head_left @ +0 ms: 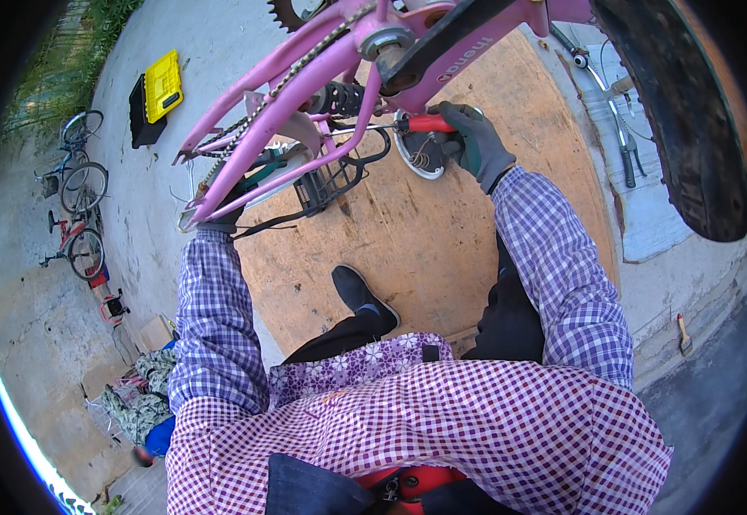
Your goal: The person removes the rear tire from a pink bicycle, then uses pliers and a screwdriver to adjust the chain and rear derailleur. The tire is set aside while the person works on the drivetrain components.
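Observation:
A pink bicycle frame (326,163) stretches across the upper middle, with a chain (292,81) along one tube and a black crank arm (442,47). My right hand (480,148), in a grey and green glove, is closed round the red handle of a screwdriver (429,124). Its metal shaft points left, in among the frame tubes near a black coil spring (339,99). My left hand (229,215), also gloved, is at the rear end of the frame; the tubes hide most of its fingers. A black bicycle basket or rack (317,190) lies beneath the frame.
A worn wooden board (442,257) covers the ground under my feet. A black tyre (691,129) rises at the right, beside handlebars with levers (618,120). A brush (684,335) lies lower right. Leftward are a yellow-lidded toolbox (163,86) and several parked bicycles (83,184).

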Motion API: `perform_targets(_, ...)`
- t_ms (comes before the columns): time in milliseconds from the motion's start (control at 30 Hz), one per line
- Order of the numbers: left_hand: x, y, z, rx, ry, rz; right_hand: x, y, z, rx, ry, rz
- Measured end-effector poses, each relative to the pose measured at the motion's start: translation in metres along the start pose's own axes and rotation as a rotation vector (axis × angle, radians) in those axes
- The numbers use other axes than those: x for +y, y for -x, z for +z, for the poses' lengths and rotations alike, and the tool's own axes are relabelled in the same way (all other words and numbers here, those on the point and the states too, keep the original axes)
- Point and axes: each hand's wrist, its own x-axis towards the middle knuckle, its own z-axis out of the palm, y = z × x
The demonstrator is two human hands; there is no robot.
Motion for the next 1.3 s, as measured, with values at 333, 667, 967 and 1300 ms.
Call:
perform_targets(333, 0.006, 0.0, -0.002, -0.028, -0.158, 0.004, -0.003, 0.001, -0.004, -0.03, -0.003, -0.003)
perform_targets(667, 0.009, 0.002, -0.007, -0.048, -0.266, 0.005, -0.018, 0.008, 0.011, -0.036, -0.026, 0.036)
perform_targets(967, 0.006, 0.008, -0.013, -0.076, -0.328, -0.007, -0.03, 0.009, 0.012, 0.107, 0.583, 0.217)
perform_targets(1300, 0.002, 0.014, -0.016, -0.131, -0.39, -0.026, -0.01, 0.011, 0.022, 0.053, 0.127, 0.087)
